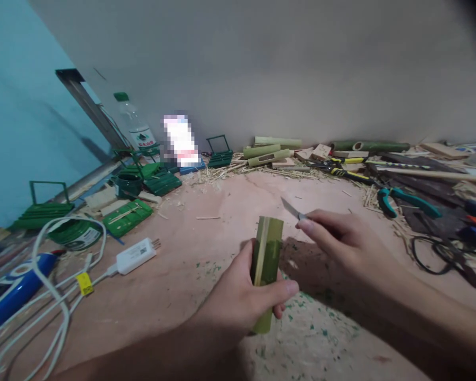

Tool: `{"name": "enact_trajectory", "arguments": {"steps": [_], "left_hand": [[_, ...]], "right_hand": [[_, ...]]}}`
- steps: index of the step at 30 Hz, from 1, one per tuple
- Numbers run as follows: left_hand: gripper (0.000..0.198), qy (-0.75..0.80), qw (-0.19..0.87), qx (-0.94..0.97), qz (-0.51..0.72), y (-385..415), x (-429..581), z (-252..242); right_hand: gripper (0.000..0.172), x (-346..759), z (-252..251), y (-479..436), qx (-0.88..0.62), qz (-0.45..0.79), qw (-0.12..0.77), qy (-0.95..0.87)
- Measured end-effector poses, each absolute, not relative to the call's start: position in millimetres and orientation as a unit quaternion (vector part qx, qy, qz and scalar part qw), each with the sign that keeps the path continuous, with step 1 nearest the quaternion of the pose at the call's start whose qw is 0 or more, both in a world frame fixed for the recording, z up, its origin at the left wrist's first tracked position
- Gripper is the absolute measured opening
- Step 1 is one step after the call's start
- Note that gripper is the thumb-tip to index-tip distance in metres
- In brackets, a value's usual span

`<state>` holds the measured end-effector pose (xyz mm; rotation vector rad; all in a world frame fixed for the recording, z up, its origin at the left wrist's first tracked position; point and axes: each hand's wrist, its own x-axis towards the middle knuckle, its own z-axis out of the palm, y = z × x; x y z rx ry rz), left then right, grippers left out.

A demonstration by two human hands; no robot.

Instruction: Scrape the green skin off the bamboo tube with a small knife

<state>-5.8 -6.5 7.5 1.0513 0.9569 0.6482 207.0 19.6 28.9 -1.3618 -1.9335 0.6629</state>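
Note:
My left hand [249, 296] is wrapped round a green bamboo piece [268, 254], its thumb across the front. The piece stands nearly upright above the table, with a pale strip running down its side where the green skin is off. In my right hand [337, 235] is a small knife [291, 206], its blade pointing up and to the left. The blade is apart from the bamboo, a little right of and above its top end. Most of the knife's handle is hidden by my fingers. Green shavings [317, 317] lie scattered on the table below.
Cut bamboo tubes [269, 153] and thin sticks lie along the wall. On the right are teal-handled pliers [406, 201], yellow-black pliers [353, 175] and black scissors [436, 256]. On the left sit green painted pieces [129, 214], a white charger [137, 255] with cable, and a water bottle [137, 127].

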Motion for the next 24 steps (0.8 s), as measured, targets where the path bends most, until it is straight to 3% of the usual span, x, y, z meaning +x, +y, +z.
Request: {"name": "enact_trajectory", "arguments": {"steps": [5, 12, 17, 24], "left_hand": [[0.058, 0.42, 0.714, 0.456, 0.325, -7.5, -8.9, 9.6], [0.041, 0.432, 0.737, 0.397, 0.335, -8.4, -9.0, 15.4], [0.048, 0.439, 0.722, 0.428, 0.322, -7.8, -12.4, 13.8], [0.041, 0.431, 0.725, 0.421, 0.333, -6.4, -6.8, 12.4]], "right_hand": [[0.044, 205.5, 21.7, 9.2, -0.489, 0.255, 0.299, -0.779], [0.042, 205.9, 23.5, 11.1, -0.515, 0.256, 0.309, -0.758], [0.042, 206.3, 23.0, 13.6, -0.526, 0.256, 0.327, -0.742], [0.036, 205.9, 20.6, 14.3, -0.485, 0.284, 0.297, -0.772]]}}
